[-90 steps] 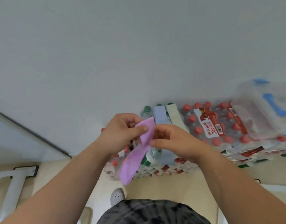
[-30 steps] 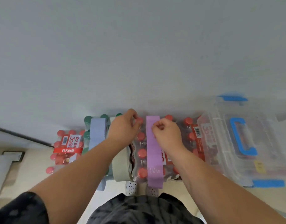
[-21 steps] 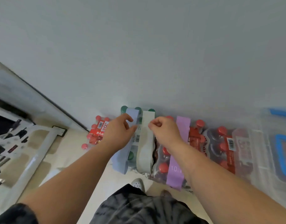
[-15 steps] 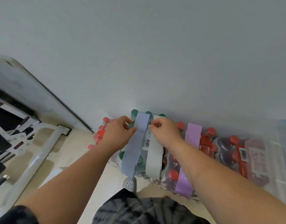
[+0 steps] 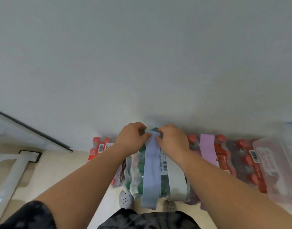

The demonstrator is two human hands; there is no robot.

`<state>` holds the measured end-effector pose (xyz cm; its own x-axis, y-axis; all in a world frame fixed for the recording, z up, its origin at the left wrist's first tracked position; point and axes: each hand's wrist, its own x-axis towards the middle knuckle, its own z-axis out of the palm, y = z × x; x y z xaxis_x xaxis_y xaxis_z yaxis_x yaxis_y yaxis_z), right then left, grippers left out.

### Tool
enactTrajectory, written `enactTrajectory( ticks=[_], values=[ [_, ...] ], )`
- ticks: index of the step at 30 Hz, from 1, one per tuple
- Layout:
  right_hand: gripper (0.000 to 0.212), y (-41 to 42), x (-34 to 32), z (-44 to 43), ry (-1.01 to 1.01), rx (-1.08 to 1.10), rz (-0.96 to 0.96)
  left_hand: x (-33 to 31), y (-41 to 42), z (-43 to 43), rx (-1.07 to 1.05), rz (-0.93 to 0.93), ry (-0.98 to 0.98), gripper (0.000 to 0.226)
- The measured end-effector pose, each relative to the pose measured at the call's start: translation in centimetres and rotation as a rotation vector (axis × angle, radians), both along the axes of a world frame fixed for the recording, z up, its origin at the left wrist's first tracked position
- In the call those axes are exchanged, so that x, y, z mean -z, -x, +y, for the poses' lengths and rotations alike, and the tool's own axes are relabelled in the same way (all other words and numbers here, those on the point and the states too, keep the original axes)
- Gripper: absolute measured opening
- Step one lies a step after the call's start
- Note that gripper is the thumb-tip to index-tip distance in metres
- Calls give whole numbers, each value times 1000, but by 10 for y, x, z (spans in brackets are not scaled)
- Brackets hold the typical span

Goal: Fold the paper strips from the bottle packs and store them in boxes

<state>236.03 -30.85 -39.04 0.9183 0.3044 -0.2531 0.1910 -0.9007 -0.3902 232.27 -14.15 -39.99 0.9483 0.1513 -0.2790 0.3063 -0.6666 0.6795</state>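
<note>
Left hand [image 5: 131, 140] and right hand [image 5: 172, 141] pinch the blue strip's [image 5: 151, 171] far edge between them; wall [image 5: 142, 63] just beyond.

Three paper strips lie across the bottle packs [image 5: 241, 161]: one blue [image 5: 151, 171], one pale green [image 5: 176, 182], one purple [image 5: 207, 151]. Two hands, two shoes.
</note>
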Motion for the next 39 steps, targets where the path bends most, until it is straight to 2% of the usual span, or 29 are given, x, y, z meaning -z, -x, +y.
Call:
enactTrajectory(
  ticks=[3,8,10,13,17,21,25,34,39],
  values=[
    [15,1,3,3,17,-16,-48,7,-8,2,129,-11,-58,29],
    [12,6,2,4,15,-20,-80,7,-17,8,300,-93,-142,8],
    [9,10,-5,2,-25,-23,-96,0,-16,11,309,-142,-90,2],
    [5,17,-22,-3,-158,24,-83,-14,-7,14,224,-114,78,10],
    [15,43,-48,-19,-358,101,101,-36,21,11,213,-75,231,14],
    [7,76,-70,-41,-583,179,148,-66,53,-2,155,-134,447,15],
    [9,113,-100,-68,-816,172,211,-102,95,-29,71,-169,668,12],
    [13,190,-146,-148,-1138,109,168,-161,173,-125,27,-266,786,11],
    [12,212,-157,-195,-1038,66,15,-170,203,-179,-26,-296,758,5]
  ],
)
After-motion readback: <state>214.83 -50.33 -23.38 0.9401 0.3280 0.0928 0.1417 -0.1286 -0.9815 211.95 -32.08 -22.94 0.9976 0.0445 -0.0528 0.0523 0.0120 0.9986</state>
